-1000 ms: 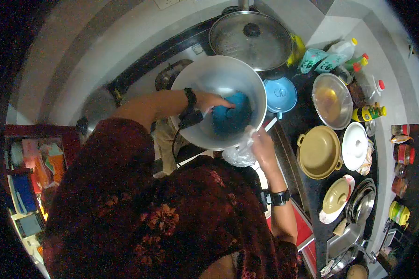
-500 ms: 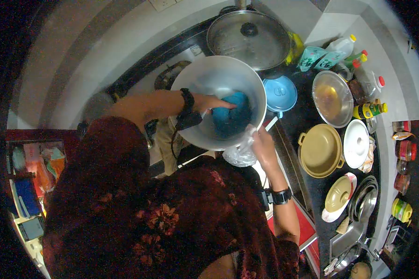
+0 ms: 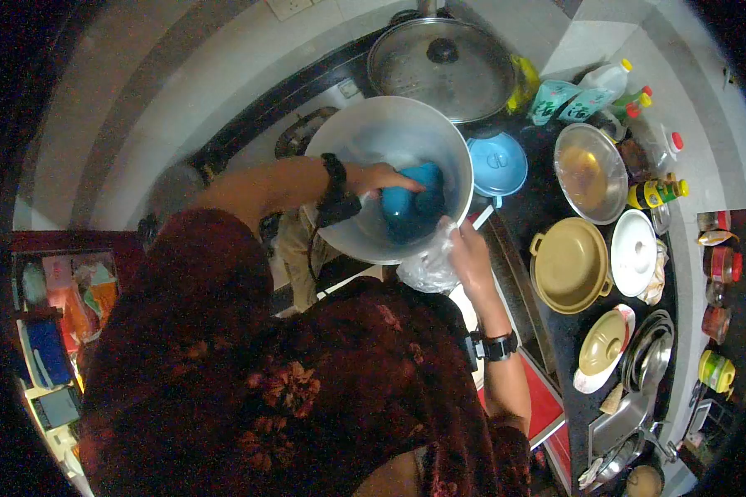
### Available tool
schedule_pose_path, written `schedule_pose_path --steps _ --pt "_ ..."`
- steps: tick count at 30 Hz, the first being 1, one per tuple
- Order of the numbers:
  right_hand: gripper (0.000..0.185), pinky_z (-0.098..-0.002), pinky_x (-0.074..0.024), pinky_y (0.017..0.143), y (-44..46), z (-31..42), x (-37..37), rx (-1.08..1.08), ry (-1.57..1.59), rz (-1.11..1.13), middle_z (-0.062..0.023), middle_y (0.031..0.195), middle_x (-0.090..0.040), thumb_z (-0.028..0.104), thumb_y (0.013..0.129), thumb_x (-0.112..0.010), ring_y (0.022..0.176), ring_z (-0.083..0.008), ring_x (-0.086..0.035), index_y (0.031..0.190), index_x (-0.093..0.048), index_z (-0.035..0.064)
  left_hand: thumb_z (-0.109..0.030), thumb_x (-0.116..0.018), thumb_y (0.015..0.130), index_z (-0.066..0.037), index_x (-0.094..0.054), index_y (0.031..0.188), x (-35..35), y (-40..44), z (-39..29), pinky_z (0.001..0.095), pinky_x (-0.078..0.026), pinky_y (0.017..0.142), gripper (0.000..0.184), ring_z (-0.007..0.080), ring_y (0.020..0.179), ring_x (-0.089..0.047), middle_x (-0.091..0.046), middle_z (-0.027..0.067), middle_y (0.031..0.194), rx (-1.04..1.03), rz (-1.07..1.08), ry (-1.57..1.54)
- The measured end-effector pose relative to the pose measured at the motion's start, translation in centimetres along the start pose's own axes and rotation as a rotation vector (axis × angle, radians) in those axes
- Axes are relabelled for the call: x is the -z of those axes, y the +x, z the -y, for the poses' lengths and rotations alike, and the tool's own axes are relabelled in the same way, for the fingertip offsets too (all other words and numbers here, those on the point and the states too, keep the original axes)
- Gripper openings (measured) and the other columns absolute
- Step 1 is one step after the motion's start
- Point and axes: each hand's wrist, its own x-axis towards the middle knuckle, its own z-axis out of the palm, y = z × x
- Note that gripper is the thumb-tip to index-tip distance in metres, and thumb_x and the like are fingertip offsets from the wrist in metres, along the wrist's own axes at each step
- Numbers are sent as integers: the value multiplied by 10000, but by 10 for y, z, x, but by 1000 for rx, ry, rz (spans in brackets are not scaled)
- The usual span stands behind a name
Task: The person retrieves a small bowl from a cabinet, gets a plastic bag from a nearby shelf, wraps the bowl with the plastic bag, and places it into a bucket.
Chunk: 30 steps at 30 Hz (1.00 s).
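Observation:
A large pale bucket is tilted towards me, its mouth facing up. My left hand reaches inside it, fingers closed on a smooth, rounded blue object whose exact kind I cannot make out. Dark shade hides the bottom around that object. At the bucket's near right rim, my right hand is closed on a crumpled clear plastic bag, which hangs below the rim. The hand's fingertips lie against the edge of the bucket.
Behind the bucket is a wide pan with a glass lid. On the dark counter to the right are a blue lidded pot, a steel bowl, a tan casserole, a white lid and several bottles. A sink lies farther right.
The blue object has turned or shifted slightly in my left hand, and its shiny rounded side now shows. My right hand stays at the rim with the plastic bag.

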Motion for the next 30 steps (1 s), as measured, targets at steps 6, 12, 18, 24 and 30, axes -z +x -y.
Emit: schedule_pose_path --steps 6,12,18,24,30 --pt "421 -387 -425 791 1 -3 -3 37 -8 -23 -224 962 -590 355 838 -481 913 -356 -567 1084 -519 16 -455 -673 680 -66 -455 1219 13 -39 -81 382 -444 835 699 191 1026 -520 -527 119 1152 199 -166 -469" --pt "428 -389 -416 787 6 -12 -4 2 26 -2 -216 993 -576 375 841 -463 924 -349 -557 1093 -511 32 -430 -652 709 -82 -446 1227 45 -77 -111 371 -416 872 657 178 1031 -515 -535 82 1145 201 -307 -384" --pt "430 -349 -424 777 8 -30 15 33 1 125 -212 984 -583 373 859 -441 894 -294 -568 1092 -510 19 -386 -640 739 -88 -479 1202 33 -136 -159 301 -379 916 574 158 1039 -512 -549 25 1135 136 -426 -565" --pt "395 -261 -437 711 -25 0 86 317 211 -92 -74 922 -587 263 845 -503 770 -142 -539 1157 -520 21 -377 -569 780 -122 -435 1255 -15 -167 -201 405 -301 988 556 210 1190 -377 -406 62 1306 -240 -341 -491" --pt "533 -237 -361 476 -115 136 107 718 -278 72 -36 672 -570 347 624 -720 599 -113 -519 1028 -610 17 -376 -527 835 -78 -476 1201 -53 -125 -191 340 -346 957 475 206 1047 -499 -510 72 1188 -43 59 -480"
